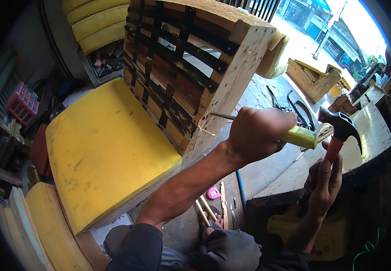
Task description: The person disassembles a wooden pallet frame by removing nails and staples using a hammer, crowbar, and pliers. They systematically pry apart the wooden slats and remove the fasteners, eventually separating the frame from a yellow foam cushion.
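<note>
the wood frame stands in the middle, with the big pad to its left and the table to its right. the hammer is in the right hand, right of the left hand. below, the tape measure lies on the floor near a stick. far left is a basket.

The tool handle is yellow-green, the hammer black-and-orange.
</note>
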### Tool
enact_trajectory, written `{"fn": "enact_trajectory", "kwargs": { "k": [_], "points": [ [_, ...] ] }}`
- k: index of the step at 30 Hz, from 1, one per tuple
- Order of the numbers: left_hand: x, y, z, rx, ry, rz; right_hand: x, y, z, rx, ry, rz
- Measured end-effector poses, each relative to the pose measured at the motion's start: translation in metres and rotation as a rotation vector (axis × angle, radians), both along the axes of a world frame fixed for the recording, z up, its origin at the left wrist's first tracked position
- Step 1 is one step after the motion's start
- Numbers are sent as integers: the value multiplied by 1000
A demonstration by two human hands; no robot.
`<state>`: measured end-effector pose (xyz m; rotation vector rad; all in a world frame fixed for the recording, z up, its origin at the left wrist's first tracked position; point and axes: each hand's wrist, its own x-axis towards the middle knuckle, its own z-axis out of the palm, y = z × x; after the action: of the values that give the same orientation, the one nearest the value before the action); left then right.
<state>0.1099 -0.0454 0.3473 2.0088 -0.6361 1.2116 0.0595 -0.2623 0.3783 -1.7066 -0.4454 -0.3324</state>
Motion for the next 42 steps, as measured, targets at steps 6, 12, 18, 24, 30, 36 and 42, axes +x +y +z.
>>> {"fn": "enact_trajectory", "kwargs": {
  "k": [6,12,18,24,30,36,42],
  "points": [
    [0,4,-7,-63,-9,11,-1,0,-2,-17,-24,-8],
    [0,7,-7,-100,-31,-1,-5,0,-1,-51,-46,-10],
    [-1,6,-10,-90,-13,-13,-11,2,6,-67,-102,-59],
    [-2,9,-4,-123,-54,-18,-9,3,3,-88,-54,4],
    [0,10,-3,-161,-73,-3,-17,3,12,-126,-178,-65],
    [0,14,1,-263,-139,46,-8,9,14,-233,-251,-58],
    [3,13,4,-312,-191,36,-23,5,45,61,-340,75]
  ]
}}
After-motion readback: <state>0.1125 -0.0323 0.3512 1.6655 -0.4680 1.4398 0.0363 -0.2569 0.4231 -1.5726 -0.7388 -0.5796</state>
